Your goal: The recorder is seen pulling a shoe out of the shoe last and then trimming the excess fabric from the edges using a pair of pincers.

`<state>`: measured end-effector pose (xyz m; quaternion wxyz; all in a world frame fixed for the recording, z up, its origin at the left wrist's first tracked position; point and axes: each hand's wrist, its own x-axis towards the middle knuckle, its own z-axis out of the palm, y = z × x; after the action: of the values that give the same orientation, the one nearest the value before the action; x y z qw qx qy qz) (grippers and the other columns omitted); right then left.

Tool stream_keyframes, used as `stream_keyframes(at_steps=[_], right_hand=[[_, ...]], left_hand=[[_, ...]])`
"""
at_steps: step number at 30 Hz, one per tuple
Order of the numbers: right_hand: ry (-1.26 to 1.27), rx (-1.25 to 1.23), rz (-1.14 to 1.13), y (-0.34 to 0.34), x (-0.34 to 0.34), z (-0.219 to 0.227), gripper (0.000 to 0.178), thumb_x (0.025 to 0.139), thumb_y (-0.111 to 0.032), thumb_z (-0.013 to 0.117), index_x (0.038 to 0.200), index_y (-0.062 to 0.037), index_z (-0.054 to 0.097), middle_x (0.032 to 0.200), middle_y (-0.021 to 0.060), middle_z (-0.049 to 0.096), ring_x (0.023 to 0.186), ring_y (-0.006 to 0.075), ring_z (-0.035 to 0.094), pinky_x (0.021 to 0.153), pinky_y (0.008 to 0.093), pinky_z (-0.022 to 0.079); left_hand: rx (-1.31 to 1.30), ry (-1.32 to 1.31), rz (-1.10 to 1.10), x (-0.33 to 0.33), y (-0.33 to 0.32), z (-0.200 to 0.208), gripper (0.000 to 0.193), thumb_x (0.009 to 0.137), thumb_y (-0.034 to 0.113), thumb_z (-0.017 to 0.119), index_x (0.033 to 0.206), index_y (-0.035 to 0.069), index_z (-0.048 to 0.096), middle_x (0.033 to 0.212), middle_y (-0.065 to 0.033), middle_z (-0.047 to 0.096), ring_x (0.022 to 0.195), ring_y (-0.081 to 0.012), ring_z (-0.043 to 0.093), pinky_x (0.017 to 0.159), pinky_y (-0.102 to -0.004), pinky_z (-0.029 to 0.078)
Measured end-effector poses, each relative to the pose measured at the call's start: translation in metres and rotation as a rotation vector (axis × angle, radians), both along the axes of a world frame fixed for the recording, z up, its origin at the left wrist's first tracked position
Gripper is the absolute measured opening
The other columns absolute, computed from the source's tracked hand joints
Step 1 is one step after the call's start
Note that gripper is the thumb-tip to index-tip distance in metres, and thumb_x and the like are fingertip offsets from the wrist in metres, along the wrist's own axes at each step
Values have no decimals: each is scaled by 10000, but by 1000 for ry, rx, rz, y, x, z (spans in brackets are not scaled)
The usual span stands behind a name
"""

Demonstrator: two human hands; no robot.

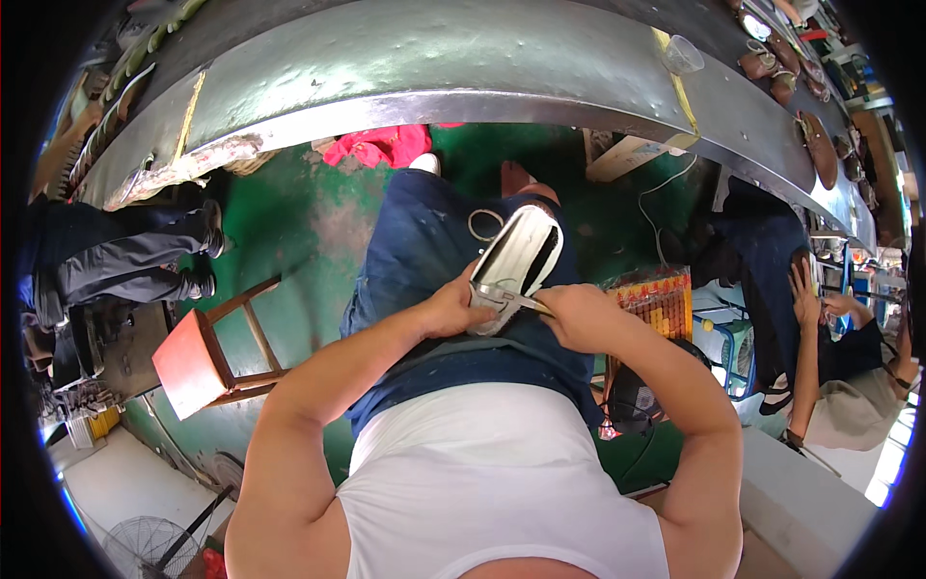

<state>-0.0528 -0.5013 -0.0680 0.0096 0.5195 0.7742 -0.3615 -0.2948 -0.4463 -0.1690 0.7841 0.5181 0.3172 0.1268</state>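
Observation:
A pale white shoe [513, 253], or part of one, rests on my lap, its long dark opening facing up. My left hand [449, 307] is closed around its near left side, thumb on top. My right hand [582, 317] grips a silver metal tool [509, 295], which lies across the near part of the shoe. Its shape resembles pincers or a blade, but my fingers hide the handle end. Beside the shoe's far left edge, a thin pale ring [485, 225] lies on my dark blue trousers [405, 241].
A long metal-covered bench [434, 58] runs ahead, with brown shoes [818, 150] at right and a clear cup [683, 55]. A red-seated stool [193, 365] stands left. Other people work on both sides; one has a hand [803, 291] at right. Red cloth [381, 147] lies under the bench.

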Motion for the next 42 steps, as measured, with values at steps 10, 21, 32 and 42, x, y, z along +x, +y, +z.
stream_keyframes(at_steps=[10, 21, 32, 42], right_hand=[[-114, -257, -49, 13, 0, 22, 279, 875, -154, 614, 1022, 81, 584, 956, 278, 651, 950, 430, 637, 833, 492, 502], [-16, -55, -43, -4, -24, -31, 228, 885, -191, 613, 953, 27, 592, 863, 257, 666, 840, 422, 662, 739, 497, 529], [-21, 188, -224, -12, -9, -21, 396, 873, -103, 618, 1168, 130, 492, 1028, 276, 619, 966, 433, 623, 869, 467, 503], [-24, -17, -384, -14, 22, -46, 201, 898, -149, 606, 997, 12, 538, 924, 263, 640, 872, 427, 644, 761, 484, 522]], left_hand=[[647, 200, -20, -5, -7, -22, 1065, 813, 190, 708, 1543, -34, -36, 1571, -199, 266, 1409, -248, 352, 1165, -349, 267], [-370, 79, 549, 16, 2, -15, 703, 1050, 554, 233, 1486, 28, 397, 1459, -133, 478, 1315, -218, 454, 1098, -331, 346], [543, 497, 408, 16, 4, -13, 478, 1062, 314, 324, 1304, -16, 571, 1154, -253, 660, 1140, -410, 599, 974, -411, 484], [1023, 460, -76, 11, 12, -5, 554, 1009, 287, 466, 1530, 237, 285, 1522, -248, 319, 977, -461, 648, 835, -466, 562]])
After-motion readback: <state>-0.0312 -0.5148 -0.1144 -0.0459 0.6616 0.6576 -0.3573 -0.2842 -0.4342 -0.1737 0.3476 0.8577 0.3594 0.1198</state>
